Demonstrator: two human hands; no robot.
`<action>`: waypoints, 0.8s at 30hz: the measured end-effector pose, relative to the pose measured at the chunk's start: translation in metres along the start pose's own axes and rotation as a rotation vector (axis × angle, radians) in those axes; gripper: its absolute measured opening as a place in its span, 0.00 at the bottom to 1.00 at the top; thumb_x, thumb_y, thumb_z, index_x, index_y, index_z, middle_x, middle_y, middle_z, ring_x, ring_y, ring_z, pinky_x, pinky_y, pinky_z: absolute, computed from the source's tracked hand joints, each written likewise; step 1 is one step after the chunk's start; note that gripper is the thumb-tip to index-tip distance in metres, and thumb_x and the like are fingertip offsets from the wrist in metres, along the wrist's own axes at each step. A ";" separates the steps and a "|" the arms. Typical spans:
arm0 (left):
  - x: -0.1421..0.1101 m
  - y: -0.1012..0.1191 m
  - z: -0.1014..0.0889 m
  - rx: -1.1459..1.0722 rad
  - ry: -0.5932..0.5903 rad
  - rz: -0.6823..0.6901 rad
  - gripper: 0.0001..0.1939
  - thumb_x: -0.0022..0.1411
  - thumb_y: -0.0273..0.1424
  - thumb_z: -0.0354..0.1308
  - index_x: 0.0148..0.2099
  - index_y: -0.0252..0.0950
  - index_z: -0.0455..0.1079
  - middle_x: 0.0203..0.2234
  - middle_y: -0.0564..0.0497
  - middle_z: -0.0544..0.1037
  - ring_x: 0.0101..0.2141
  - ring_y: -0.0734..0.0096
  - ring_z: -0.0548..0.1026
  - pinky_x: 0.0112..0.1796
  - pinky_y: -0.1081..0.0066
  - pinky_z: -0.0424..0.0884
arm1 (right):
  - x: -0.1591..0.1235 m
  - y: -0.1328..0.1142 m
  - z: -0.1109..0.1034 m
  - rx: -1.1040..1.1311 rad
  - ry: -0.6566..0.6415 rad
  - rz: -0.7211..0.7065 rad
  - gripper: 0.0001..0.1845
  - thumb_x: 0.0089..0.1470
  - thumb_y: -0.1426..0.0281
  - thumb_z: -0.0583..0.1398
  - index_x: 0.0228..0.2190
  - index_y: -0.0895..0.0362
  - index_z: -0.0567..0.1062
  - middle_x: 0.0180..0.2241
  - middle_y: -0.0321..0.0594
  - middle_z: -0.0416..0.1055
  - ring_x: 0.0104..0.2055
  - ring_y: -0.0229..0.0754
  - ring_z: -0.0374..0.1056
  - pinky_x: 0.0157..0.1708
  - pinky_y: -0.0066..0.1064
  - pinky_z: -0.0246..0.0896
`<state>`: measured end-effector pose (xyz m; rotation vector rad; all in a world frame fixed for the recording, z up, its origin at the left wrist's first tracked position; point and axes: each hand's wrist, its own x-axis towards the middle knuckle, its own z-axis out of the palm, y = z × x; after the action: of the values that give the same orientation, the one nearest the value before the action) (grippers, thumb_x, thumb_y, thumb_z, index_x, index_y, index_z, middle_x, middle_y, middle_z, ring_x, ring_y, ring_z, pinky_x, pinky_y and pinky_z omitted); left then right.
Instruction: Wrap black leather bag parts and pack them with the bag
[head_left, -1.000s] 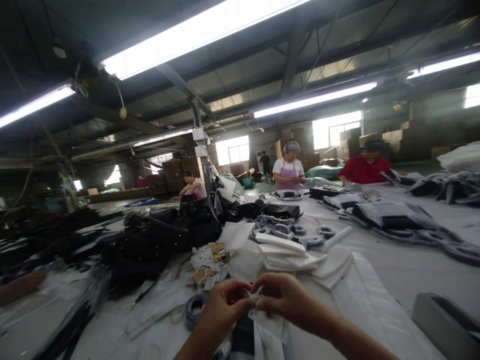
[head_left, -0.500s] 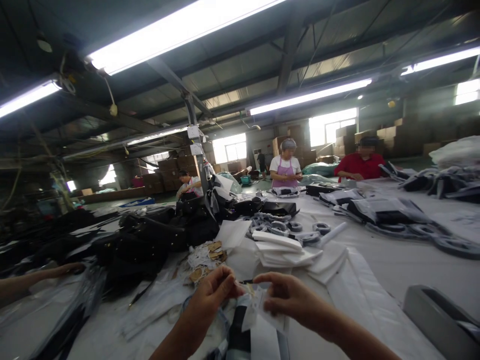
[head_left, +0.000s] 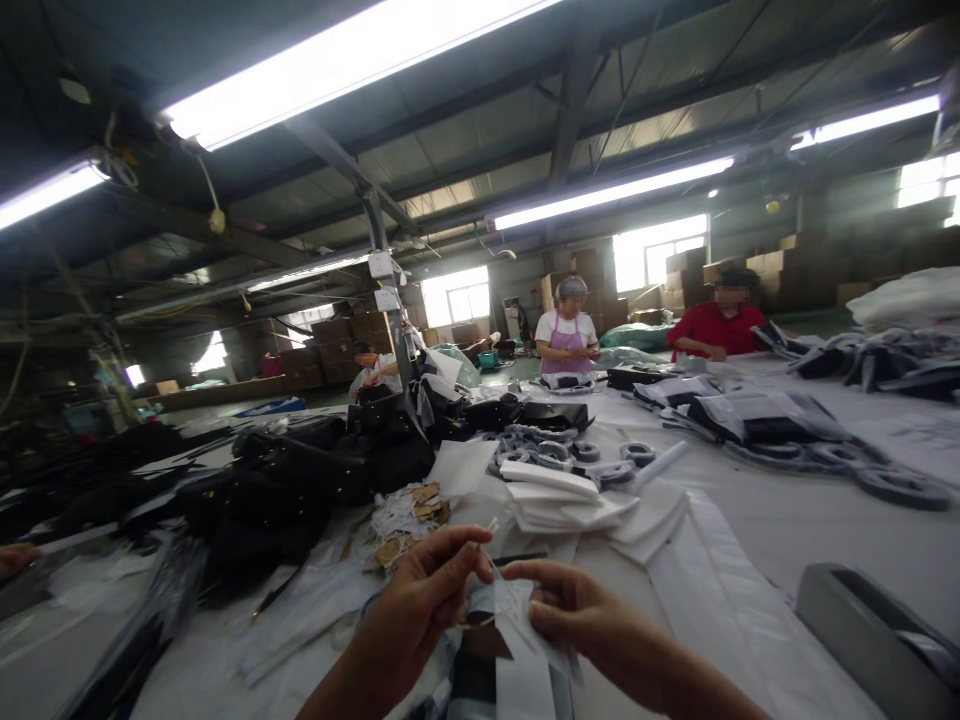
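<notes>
Over the near table, my left hand (head_left: 424,595) is closed, pinching a thin white string (head_left: 495,572) between thumb and fingertips. My right hand (head_left: 589,610) is closed too, its thumb and fingers on thin white tags (head_left: 517,620) that hang from the string. The tags look see-through or papery; their print cannot be made out. Beneath both hands lies a dark flat article with a white strip (head_left: 525,685) across it, partly covered by my hands. Just beyond my left hand is a heap of white strings and brown card tags (head_left: 409,520).
Black bags (head_left: 300,475) are piled to the left. White paper sheets (head_left: 562,495) and wrapped grey rings (head_left: 555,455) lie ahead. A grey tape dispenser-like block (head_left: 862,630) stands at right. Another person's hand (head_left: 16,560) shows at the left edge; co-workers stand across the table.
My left hand has lifted the string slightly, and its end now sticks up above the fingers. My right hand has lowered a little. The other person's arm at left has drawn back.
</notes>
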<state>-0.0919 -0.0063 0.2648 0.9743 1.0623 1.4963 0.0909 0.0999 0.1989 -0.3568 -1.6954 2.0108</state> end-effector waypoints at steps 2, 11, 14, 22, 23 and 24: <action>-0.001 0.000 0.006 -0.054 -0.009 0.005 0.16 0.55 0.38 0.70 0.44 0.36 0.78 0.27 0.53 0.75 0.16 0.93 0.52 0.18 0.83 0.47 | 0.000 0.004 0.005 0.072 -0.047 0.002 0.32 0.48 0.53 0.70 0.51 0.56 0.76 0.24 0.28 0.54 0.26 0.32 0.48 0.26 0.25 0.42; -0.001 -0.005 0.018 -0.268 -0.096 0.068 0.08 0.57 0.31 0.69 0.40 0.36 0.78 0.21 0.56 0.70 0.23 0.83 0.67 0.29 0.80 0.66 | 0.007 0.023 0.013 -0.073 -0.057 0.004 0.30 0.45 0.61 0.71 0.50 0.57 0.77 0.23 0.30 0.67 0.25 0.34 0.62 0.31 0.27 0.57; 0.001 -0.005 0.010 -0.278 -0.075 0.091 0.08 0.59 0.30 0.66 0.42 0.35 0.77 0.22 0.55 0.70 0.26 0.80 0.69 0.32 0.77 0.68 | 0.003 0.018 0.009 -0.377 0.130 -0.103 0.24 0.49 0.65 0.68 0.49 0.54 0.78 0.36 0.41 0.77 0.40 0.46 0.72 0.44 0.37 0.65; 0.007 -0.006 0.016 -0.342 -0.081 0.078 0.05 0.63 0.26 0.58 0.40 0.33 0.75 0.20 0.56 0.67 0.24 0.79 0.67 0.30 0.76 0.67 | 0.000 -0.005 0.035 -0.476 0.206 -0.350 0.24 0.61 0.60 0.58 0.58 0.51 0.71 0.57 0.44 0.71 0.60 0.53 0.65 0.61 0.43 0.56; 0.008 -0.006 0.018 -0.341 -0.090 0.087 0.05 0.63 0.26 0.58 0.40 0.34 0.75 0.20 0.56 0.67 0.25 0.78 0.69 0.31 0.76 0.67 | 0.002 -0.003 0.041 -0.452 0.181 -0.335 0.28 0.58 0.63 0.61 0.59 0.52 0.69 0.55 0.44 0.73 0.57 0.53 0.68 0.57 0.42 0.61; 0.008 -0.006 0.020 -0.348 -0.098 0.094 0.05 0.63 0.27 0.58 0.40 0.34 0.75 0.21 0.55 0.68 0.25 0.77 0.69 0.31 0.76 0.68 | 0.004 0.000 0.047 -0.428 0.166 -0.312 0.30 0.55 0.66 0.64 0.59 0.53 0.68 0.51 0.44 0.76 0.51 0.53 0.72 0.52 0.40 0.66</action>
<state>-0.0727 0.0048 0.2646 0.8486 0.6642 1.6260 0.0647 0.0624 0.2091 -0.3620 -1.9299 1.3564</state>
